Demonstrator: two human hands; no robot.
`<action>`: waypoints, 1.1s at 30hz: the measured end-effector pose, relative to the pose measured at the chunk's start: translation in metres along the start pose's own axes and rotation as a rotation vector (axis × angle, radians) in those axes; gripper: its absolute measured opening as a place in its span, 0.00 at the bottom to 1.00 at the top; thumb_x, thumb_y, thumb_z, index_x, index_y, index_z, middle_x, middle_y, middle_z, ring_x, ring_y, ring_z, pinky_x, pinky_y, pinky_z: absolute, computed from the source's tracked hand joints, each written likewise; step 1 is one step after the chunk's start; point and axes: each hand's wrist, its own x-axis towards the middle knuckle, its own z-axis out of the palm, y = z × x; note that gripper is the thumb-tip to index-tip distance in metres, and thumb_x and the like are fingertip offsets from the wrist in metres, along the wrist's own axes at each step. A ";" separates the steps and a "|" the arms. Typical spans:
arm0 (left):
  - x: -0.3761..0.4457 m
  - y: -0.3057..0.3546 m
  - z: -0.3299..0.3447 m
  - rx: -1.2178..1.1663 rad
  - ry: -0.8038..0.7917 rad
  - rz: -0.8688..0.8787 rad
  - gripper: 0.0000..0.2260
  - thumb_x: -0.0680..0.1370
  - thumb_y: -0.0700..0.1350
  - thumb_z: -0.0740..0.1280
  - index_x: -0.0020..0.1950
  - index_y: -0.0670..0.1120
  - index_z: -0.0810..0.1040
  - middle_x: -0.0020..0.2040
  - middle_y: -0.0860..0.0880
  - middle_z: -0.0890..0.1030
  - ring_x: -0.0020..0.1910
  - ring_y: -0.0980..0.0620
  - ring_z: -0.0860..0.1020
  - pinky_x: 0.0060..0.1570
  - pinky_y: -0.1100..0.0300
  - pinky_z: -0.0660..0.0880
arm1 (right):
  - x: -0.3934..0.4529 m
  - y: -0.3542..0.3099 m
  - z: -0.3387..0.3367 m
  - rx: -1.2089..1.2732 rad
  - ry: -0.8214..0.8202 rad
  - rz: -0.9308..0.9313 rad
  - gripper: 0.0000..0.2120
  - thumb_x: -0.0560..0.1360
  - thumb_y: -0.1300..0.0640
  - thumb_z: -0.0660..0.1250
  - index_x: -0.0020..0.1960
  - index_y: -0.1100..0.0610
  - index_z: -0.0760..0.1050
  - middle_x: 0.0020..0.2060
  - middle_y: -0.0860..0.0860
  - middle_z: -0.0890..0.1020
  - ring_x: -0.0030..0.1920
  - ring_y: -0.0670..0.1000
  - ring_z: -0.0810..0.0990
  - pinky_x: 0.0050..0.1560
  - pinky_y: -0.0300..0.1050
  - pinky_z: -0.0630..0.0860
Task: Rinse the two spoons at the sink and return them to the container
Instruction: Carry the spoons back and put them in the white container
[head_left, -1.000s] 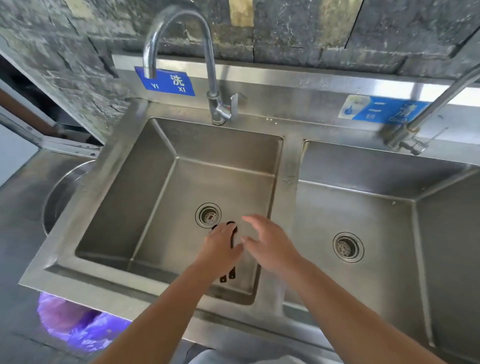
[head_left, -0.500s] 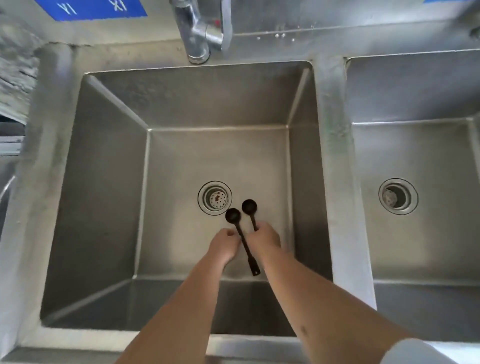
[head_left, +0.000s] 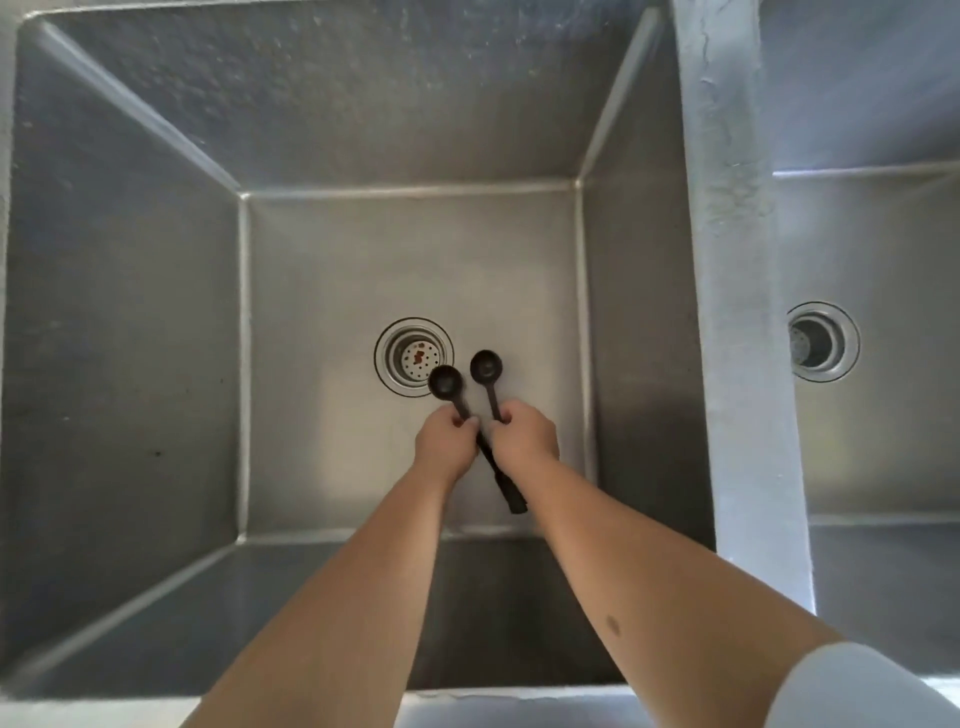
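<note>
Two small black spoons are held low inside the left steel sink basin (head_left: 156, 322). My left hand (head_left: 447, 441) is shut on the handle of the left spoon (head_left: 445, 383), whose long handle runs back between my wrists to its end. My right hand (head_left: 524, 434) is shut on the handle of the right spoon (head_left: 484, 365). Both bowls point away from me, just beside the round drain strainer (head_left: 414, 356). The hands touch each other. No water is running and no container is in view.
A steel divider (head_left: 737, 291) separates the left basin from a second basin (head_left: 883, 234) with its own drain (head_left: 823, 342) on the right. The front rim of the sink (head_left: 104, 712) runs along the bottom edge. The tap is out of frame.
The view has tilted down and closer into the left basin, so the tap has left the frame. Both hands closed on the spoons and hold them near the drain.
</note>
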 end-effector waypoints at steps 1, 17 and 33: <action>-0.006 0.005 -0.008 -0.093 0.000 -0.003 0.05 0.76 0.43 0.63 0.42 0.45 0.77 0.42 0.41 0.82 0.45 0.37 0.81 0.46 0.49 0.78 | -0.007 -0.004 -0.006 0.068 0.008 -0.008 0.05 0.76 0.58 0.62 0.44 0.52 0.76 0.44 0.54 0.82 0.43 0.56 0.80 0.41 0.46 0.73; -0.203 0.120 -0.114 -1.020 -0.235 0.056 0.12 0.81 0.42 0.55 0.52 0.42 0.78 0.32 0.50 0.75 0.28 0.54 0.70 0.25 0.63 0.66 | -0.186 -0.064 -0.161 0.977 -0.091 -0.172 0.07 0.77 0.59 0.66 0.45 0.58 0.82 0.29 0.50 0.76 0.26 0.47 0.71 0.26 0.42 0.68; -0.257 0.107 -0.114 -0.609 -0.026 0.008 0.06 0.75 0.40 0.71 0.51 0.41 0.82 0.34 0.49 0.77 0.26 0.58 0.70 0.21 0.68 0.66 | -0.234 -0.057 -0.173 0.542 -0.074 -0.121 0.06 0.72 0.63 0.71 0.45 0.67 0.82 0.31 0.57 0.79 0.31 0.53 0.77 0.36 0.48 0.75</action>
